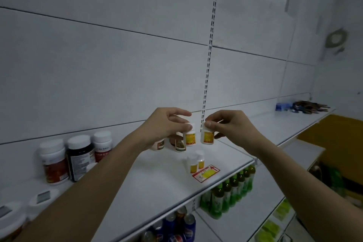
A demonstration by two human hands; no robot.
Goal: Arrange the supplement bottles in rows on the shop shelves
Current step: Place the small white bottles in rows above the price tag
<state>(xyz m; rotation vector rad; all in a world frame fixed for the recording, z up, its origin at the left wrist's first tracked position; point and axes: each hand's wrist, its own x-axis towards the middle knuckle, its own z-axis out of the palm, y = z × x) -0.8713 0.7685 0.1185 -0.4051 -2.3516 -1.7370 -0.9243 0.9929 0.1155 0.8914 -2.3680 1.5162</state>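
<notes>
A small yellow-labelled supplement bottle (190,136) is pinched by its white cap in the left hand (167,124), and a matching bottle (207,135) is pinched likewise in the right hand (231,124); both are held above the back of the white top shelf (161,182). The green-labelled bottles (180,146) just below could be knocked over if either is lowered carelessly.
</notes>
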